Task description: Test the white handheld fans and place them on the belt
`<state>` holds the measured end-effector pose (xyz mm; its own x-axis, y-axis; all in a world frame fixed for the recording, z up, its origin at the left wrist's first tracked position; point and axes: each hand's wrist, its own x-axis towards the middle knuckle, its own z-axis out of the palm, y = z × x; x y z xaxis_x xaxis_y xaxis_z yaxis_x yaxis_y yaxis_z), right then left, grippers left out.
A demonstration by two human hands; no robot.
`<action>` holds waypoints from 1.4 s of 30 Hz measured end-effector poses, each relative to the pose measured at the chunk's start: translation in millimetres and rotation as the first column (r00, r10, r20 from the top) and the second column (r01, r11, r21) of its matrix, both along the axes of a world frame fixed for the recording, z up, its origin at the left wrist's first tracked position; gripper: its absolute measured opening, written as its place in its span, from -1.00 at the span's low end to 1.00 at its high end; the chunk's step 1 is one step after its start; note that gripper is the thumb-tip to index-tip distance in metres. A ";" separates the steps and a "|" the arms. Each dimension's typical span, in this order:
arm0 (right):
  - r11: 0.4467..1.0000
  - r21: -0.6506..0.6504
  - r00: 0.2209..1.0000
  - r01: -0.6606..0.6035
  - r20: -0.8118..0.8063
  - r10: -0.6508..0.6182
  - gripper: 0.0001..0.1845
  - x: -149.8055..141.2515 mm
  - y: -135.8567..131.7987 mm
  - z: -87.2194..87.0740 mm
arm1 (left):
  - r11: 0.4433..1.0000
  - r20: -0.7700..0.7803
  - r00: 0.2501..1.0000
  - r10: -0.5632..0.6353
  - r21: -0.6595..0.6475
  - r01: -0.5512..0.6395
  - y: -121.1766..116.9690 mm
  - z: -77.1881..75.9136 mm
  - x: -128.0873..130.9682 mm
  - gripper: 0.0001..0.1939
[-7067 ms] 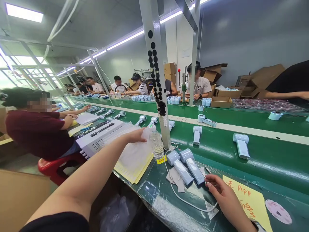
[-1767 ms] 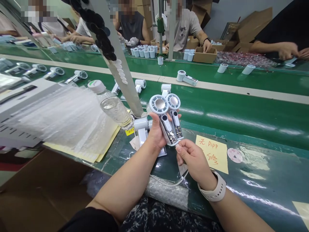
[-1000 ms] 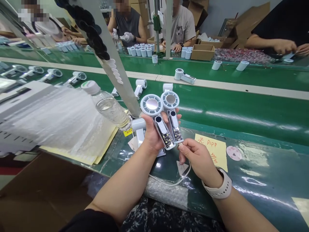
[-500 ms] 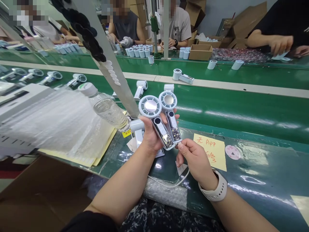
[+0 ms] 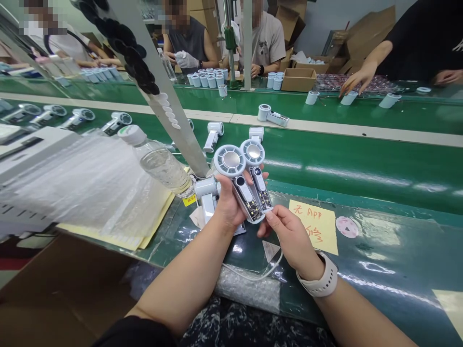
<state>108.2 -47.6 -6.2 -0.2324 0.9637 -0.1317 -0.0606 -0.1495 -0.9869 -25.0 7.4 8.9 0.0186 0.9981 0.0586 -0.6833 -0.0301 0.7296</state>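
My left hand point(image 5: 231, 205) is closed around two light-blue handheld fans, held side by side with their handle covers off. The left fan point(image 5: 230, 160) is nearer to me and overlaps the right fan point(image 5: 252, 152). Circuit boards show along both handles, and the right one's small round display is lit with digits. At the bottom end of the right fan, my right hand point(image 5: 289, 233) pinches the end of a white cable point(image 5: 258, 278); the plug itself is hidden by the fingers. Another fan point(image 5: 207, 195) lies on the table beside my left hand.
A tilted water bottle point(image 5: 159, 161) and a plastic-covered stack point(image 5: 83, 178) are at left, by a slanted metal post point(image 5: 159, 91). Several fans lie on the green conveyor point(image 5: 343, 159). A yellow note point(image 5: 318, 224) is at right. Co-workers sit across, with blue cups point(image 5: 206, 79) before them.
The right fan's display has lit up. The held fans have shifted slightly right. Across the belt, a co-worker's hand has come down onto a blue cup, and fans on the conveyor have slid right.
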 end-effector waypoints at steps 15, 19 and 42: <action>0.991 0.022 0.987 0.134 -0.088 -0.131 -0.43 27.3 38.0 -23.3 | 0.961 -0.296 0.914 -0.276 -0.068 0.268 -10.4 -23.9 16.9 -0.32; 0.969 -0.068 0.965 0.239 -0.090 -0.245 -0.47 33.0 43.6 -27.7 | 0.980 -0.664 0.732 -0.152 -0.003 0.201 -16.8 -27.6 21.1 -0.40; 0.955 -0.172 0.924 0.240 -0.263 -0.280 -0.73 41.3 22.9 12.6 | 0.498 -0.780 -0.330 0.532 0.603 -0.623 -156.9 15.6 -188.7 -0.74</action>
